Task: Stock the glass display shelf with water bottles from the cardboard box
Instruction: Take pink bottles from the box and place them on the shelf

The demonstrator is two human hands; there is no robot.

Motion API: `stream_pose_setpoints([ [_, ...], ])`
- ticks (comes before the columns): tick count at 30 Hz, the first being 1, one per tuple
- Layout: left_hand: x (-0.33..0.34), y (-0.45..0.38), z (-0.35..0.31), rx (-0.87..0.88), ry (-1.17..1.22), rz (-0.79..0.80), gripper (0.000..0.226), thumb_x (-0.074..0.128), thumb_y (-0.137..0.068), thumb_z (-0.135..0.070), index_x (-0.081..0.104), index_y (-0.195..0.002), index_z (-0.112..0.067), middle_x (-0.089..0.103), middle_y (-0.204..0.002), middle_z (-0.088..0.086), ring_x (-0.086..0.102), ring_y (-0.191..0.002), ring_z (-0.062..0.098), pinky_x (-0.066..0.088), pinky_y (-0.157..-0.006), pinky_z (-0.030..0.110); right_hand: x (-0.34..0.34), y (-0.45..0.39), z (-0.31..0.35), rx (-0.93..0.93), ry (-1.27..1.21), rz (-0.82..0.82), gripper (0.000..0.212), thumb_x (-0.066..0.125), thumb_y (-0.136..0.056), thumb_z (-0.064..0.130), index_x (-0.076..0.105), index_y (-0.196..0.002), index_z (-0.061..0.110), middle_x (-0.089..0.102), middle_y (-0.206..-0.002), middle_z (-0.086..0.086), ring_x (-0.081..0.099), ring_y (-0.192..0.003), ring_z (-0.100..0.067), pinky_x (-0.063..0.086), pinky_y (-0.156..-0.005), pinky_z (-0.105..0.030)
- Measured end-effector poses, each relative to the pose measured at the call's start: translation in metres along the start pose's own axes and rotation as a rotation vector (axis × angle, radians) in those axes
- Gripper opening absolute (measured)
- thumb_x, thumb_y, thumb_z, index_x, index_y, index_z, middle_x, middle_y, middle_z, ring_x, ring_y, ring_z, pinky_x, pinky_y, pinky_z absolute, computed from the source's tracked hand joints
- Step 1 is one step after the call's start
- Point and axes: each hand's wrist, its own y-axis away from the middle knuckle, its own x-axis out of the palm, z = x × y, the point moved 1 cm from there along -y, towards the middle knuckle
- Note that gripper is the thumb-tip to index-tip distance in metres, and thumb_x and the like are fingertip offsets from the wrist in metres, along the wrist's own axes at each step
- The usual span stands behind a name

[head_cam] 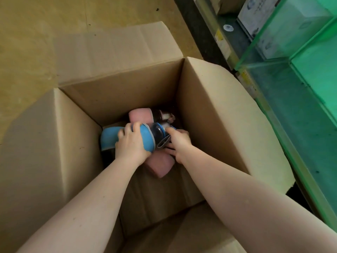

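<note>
Both my arms reach deep into an open cardboard box (pixel 206 110) on the floor. My left hand (pixel 130 143) grips the blue sleeve of a blue water bottle (pixel 148 138) lying on its side. My right hand (pixel 176 143) holds the same bottle's dark neck end, next to a grey strap loop. Another blue bottle (pixel 109 136) lies to the left. A pink bottle (pixel 141 115) lies behind, and a second pink one (pixel 159 166) sits under my hands. The glass display shelf (pixel 291 52) stands at the right.
The box flaps (pixel 116 50) are folded outward on all sides over a tan floor (pixel 36 33). White cartons (pixel 259 17) sit inside the green-tinted glass shelf. A dark strip of shelf base (pixel 200 30) runs between the box and the glass.
</note>
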Motion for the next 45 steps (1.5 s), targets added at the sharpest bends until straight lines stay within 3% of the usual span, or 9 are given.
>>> stream_pose_setpoints([
  [5,-0.001,0.008,-0.002,-0.056,-0.078,-0.004,0.100,0.078,-0.067,-0.042,0.018,-0.142,-0.015,0.033,-0.137,0.013,0.035,-0.124,0.033,0.038,-0.098,0.037,0.002,-0.002,-0.002,0.007,-0.020,0.029,0.056,0.063,-0.088,0.025,0.040,-0.137,0.013,0.056,-0.127,-0.012,0.060,-0.104,-0.025,0.053,-0.064,-0.031],
  [8,-0.002,0.014,-0.003,-0.127,-0.030,0.021,0.100,0.077,-0.065,-0.047,0.022,-0.141,-0.012,0.034,-0.135,0.014,0.035,-0.124,0.033,0.038,-0.097,0.036,0.001,0.001,-0.002,0.042,0.007,0.076,0.053,0.064,-0.088,0.030,0.045,-0.133,0.010,0.059,-0.122,-0.012,0.058,-0.104,-0.025,0.052,-0.079,-0.035],
  [14,-0.008,0.030,-0.003,-0.155,0.053,0.031,0.094,0.078,-0.062,-0.051,0.033,-0.135,-0.013,0.038,-0.130,0.012,0.038,-0.123,0.031,0.041,-0.093,0.036,0.000,0.009,0.004,0.024,0.026,0.089,0.055,0.067,-0.083,0.039,0.052,-0.127,0.010,0.061,-0.103,-0.007,0.058,-0.090,-0.021,0.050,-0.079,-0.033],
  [19,-0.028,0.046,-0.010,-0.086,0.097,-0.015,0.093,0.077,-0.061,-0.052,0.034,-0.134,-0.015,0.038,-0.129,0.010,0.038,-0.123,0.029,0.039,-0.093,0.035,0.008,0.030,0.011,0.010,-0.065,0.129,0.066,0.076,-0.074,0.038,0.048,-0.128,0.012,0.060,-0.118,-0.009,0.059,-0.107,-0.026,0.049,-0.097,-0.044],
  [22,-0.042,0.059,-0.012,-0.083,0.137,-0.038,0.099,0.078,-0.061,-0.053,0.029,-0.138,-0.013,0.036,-0.132,0.010,0.037,-0.124,0.029,0.037,-0.098,0.035,0.009,0.053,0.019,-0.015,-0.040,0.175,0.057,0.076,-0.074,0.037,0.049,-0.120,0.015,0.058,-0.101,-0.005,0.058,-0.096,-0.024,0.049,-0.093,-0.041],
  [24,-0.052,0.069,-0.013,-0.084,0.176,-0.059,0.099,0.078,-0.063,-0.051,0.027,-0.137,-0.011,0.036,-0.132,0.010,0.037,-0.124,0.027,0.037,-0.099,0.035,0.009,0.068,0.026,-0.070,-0.045,0.194,0.051,0.077,-0.074,0.032,0.053,-0.114,0.013,0.060,-0.095,-0.005,0.060,-0.085,-0.022,0.052,-0.083,-0.040],
  [34,-0.128,0.092,-0.003,-0.008,0.409,-0.251,0.115,0.084,-0.054,-0.046,0.020,-0.143,-0.013,0.040,-0.140,0.006,0.045,-0.125,0.024,0.043,-0.100,0.038,0.037,0.156,0.080,-0.535,0.139,0.321,0.067,0.083,-0.067,0.027,0.048,-0.124,0.017,0.064,-0.106,-0.003,0.064,-0.092,-0.018,0.055,-0.077,-0.034],
  [39,-0.186,0.092,-0.012,0.044,0.482,-0.367,0.092,0.083,-0.052,-0.049,0.039,-0.127,-0.019,0.054,-0.125,0.000,0.056,-0.112,0.021,0.048,-0.088,0.034,0.047,0.212,0.134,-0.719,0.247,0.331,0.070,0.082,-0.069,0.026,0.043,-0.127,0.019,0.059,-0.104,0.002,0.062,-0.099,-0.018,0.054,-0.089,-0.037],
  [45,-0.263,0.088,-0.031,0.078,0.493,-0.468,0.088,0.083,-0.057,-0.046,0.038,-0.127,-0.017,0.054,-0.124,-0.001,0.057,-0.111,0.018,0.046,-0.079,0.028,0.061,0.266,0.196,-0.863,0.300,0.344,0.067,0.082,-0.069,0.026,0.039,-0.121,0.026,0.051,-0.091,0.010,0.056,-0.088,-0.011,0.051,-0.075,-0.028],
])
